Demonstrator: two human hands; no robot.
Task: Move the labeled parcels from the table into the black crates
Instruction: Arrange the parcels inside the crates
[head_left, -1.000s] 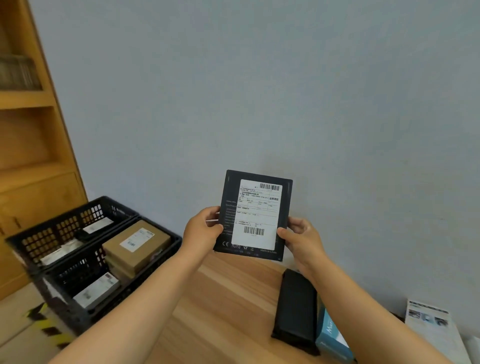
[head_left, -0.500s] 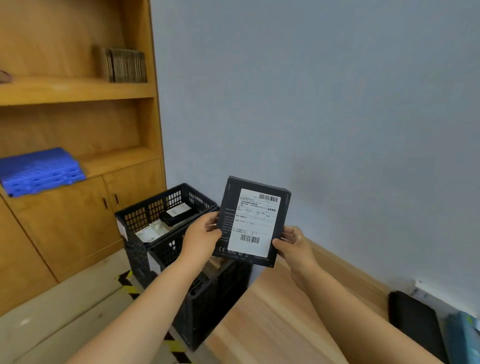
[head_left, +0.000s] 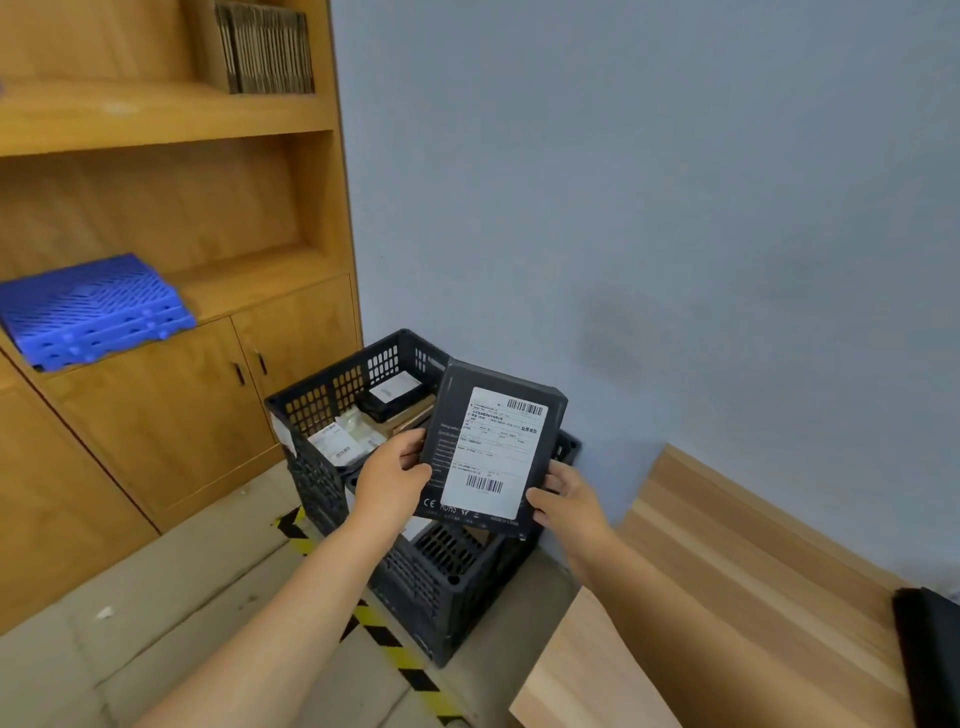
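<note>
Above the two black crates (head_left: 415, 519) that stand on the floor between the cupboard (head_left: 156, 415) and the counter (head_left: 727, 597), a flat black box (head_left: 493, 447) is held up in the air, its white label (head_left: 501, 447) turned toward the camera; the left hand (head_left: 389, 480) pinches its left edge, thumb on the front and fingers behind, and the right hand (head_left: 563, 501) grips the lower right corner the same way; both hands are clamped on the box, neither is loose.

It looks like a thin cardboard retail carton; I judge it light, since fingertip pinches at two edges carry it without strain, and stiff enough to keep its flat shape with no sag. The surface seems smooth, possibly a little slick, so the edges and corners are the sensible places to hold, as now; pressing on the broad face would be less secure and would cover the label. Whatever is inside cannot be seen, so it is better lowered than dropped.

The far crate already holds several labelled parcels (head_left: 363, 431); the near crate is mostly hidden behind the box and hands, so how full it is I cannot tell. One dark item (head_left: 930, 654) lies at the counter's right edge.
</note>
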